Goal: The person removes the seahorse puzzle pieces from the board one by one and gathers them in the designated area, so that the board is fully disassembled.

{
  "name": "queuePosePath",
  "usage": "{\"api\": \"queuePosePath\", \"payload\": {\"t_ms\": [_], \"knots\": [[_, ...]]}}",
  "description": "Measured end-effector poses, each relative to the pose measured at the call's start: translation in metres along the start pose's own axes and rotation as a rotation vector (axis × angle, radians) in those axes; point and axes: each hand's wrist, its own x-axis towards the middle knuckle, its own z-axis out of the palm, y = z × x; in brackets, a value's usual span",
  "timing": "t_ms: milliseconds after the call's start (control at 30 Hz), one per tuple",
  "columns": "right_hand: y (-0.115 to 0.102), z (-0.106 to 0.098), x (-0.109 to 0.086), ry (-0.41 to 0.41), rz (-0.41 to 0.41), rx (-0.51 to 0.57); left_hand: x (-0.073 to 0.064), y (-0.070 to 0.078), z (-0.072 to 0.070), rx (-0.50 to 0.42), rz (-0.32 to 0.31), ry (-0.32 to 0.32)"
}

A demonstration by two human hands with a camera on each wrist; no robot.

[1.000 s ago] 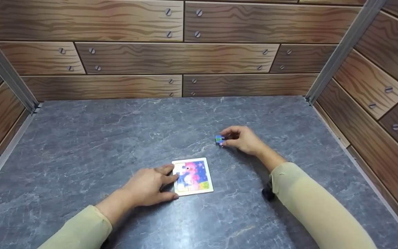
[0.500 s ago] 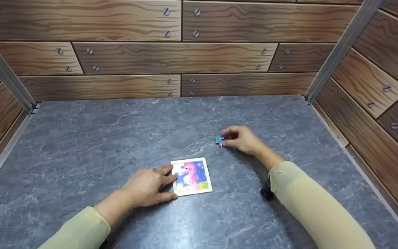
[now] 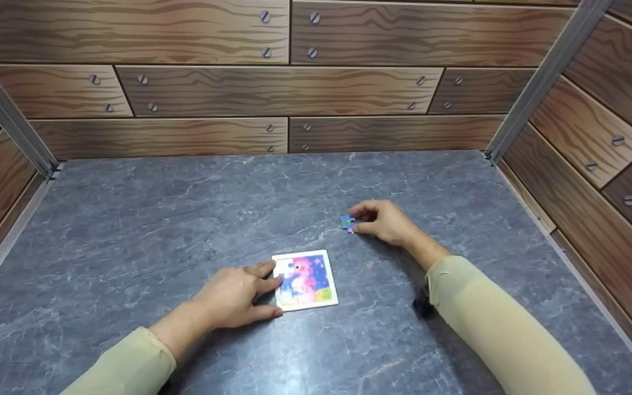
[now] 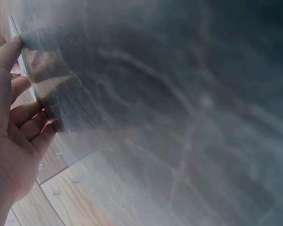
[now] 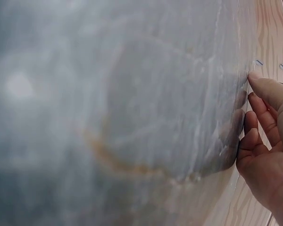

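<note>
A small square jigsaw puzzle in a white tray lies on the table in the head view, showing a pink bird-like figure on blue. Pale gaps show along its left side. My left hand rests against the tray's left edge, fingers spread, with the thumb at the near corner. In the left wrist view that hand touches the tray's thin edge. Farther right, my right hand pinches a blue and green puzzle piece at table level. The right wrist view shows the hand at the tabletop; the piece is hidden there.
The grey marbled table is bounded by a wood-patterned back wall and side walls. Metal posts stand at the back corners. Dark gear sits under the right wrist.
The hands and puzzle hold nearly the same places. The puzzle piece at my right fingertips has shifted very slightly; the head view sways a little.
</note>
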Motion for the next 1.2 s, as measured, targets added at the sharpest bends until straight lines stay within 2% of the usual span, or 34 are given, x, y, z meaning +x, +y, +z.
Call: {"api": "queuePosePath", "payload": {"t_ms": [900, 1200], "knots": [[-0.0028, -0.0036, -0.0045, 0.001, -0.005, 0.006, -0.0005, 0.0029, -0.0002, 0.005, -0.003, 0.001], [-0.0040, -0.0073, -0.0066, 0.008, 0.009, 0.111, -0.0001, 0.0012, -0.0001, 0.008, 0.001, 0.005]]}}
